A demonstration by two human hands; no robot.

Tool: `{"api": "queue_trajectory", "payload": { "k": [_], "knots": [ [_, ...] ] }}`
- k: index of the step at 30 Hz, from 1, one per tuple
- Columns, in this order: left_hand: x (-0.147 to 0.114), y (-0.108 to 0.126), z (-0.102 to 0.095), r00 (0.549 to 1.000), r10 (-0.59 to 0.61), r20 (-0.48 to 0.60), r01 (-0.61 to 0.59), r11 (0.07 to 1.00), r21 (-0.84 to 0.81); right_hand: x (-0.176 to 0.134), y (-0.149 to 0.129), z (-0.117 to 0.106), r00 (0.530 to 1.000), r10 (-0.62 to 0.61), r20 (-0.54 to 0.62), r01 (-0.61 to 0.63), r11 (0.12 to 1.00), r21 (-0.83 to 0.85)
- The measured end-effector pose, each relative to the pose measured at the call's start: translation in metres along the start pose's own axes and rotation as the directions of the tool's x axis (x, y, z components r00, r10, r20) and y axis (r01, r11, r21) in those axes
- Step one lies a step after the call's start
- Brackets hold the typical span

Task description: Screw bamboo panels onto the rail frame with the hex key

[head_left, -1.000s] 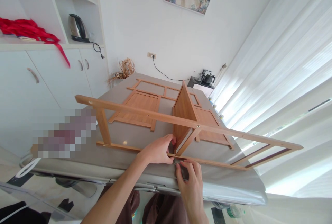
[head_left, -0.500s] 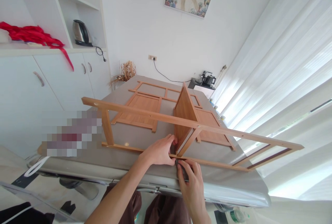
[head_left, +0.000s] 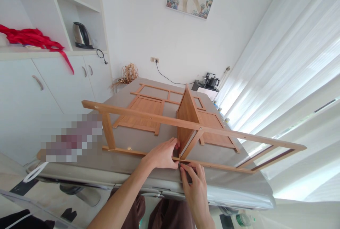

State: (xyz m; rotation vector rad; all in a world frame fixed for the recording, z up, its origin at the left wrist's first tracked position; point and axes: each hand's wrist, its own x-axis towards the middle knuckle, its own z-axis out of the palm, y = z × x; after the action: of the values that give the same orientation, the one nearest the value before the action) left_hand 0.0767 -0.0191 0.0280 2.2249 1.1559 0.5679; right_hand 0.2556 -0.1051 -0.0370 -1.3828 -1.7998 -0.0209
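A long wooden frame (head_left: 159, 118) stands on its edge along the near side of the table, with a wooden panel (head_left: 187, 112) joined upright behind its middle crosspiece. My left hand (head_left: 162, 156) is closed around the frame's lower rail, just left of that crosspiece. Close beside it, my right hand (head_left: 195, 179) pinches something small and dark against the near face of the same rail. My fingers mostly cover it, so its kind cannot be made out. A screw head (head_left: 201, 128) shows in the upper rail above the crosspiece.
Two flat wooden panels (head_left: 142, 112) (head_left: 216, 126) and another wooden frame (head_left: 154, 86) lie on the grey table (head_left: 148, 176). A blurred-out item (head_left: 77, 138) is at the left edge. White shelves with a kettle (head_left: 81, 35) stand left; curtains (head_left: 287, 66) hang right.
The whole view has shifted slightly left. Both hands stay at the lower joint, with only a slight movement of the right fingers.
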Motion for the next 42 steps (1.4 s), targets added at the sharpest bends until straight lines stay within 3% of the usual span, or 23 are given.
{"api": "queue_trajectory", "payload": {
  "k": [11,30,37,42],
  "knots": [
    [0.001,-0.002,0.002,1.000,-0.014,0.010,0.014,0.999,-0.044,0.000,0.001,-0.002,1.000,0.017,-0.001,-0.017,1.000,0.001],
    [0.003,-0.008,0.004,0.999,0.022,0.026,-0.021,0.998,-0.054,0.008,0.003,-0.003,0.992,0.001,0.129,-0.014,0.994,0.104],
    [-0.001,-0.005,0.000,1.000,0.017,0.022,-0.017,1.000,0.016,0.011,0.004,-0.003,0.990,-0.050,0.129,0.040,0.996,0.074],
    [-0.010,-0.002,0.001,0.999,0.008,-0.048,-0.002,0.992,0.126,0.010,-0.003,-0.002,0.989,-0.076,0.126,0.075,0.997,0.018]
  ]
}}
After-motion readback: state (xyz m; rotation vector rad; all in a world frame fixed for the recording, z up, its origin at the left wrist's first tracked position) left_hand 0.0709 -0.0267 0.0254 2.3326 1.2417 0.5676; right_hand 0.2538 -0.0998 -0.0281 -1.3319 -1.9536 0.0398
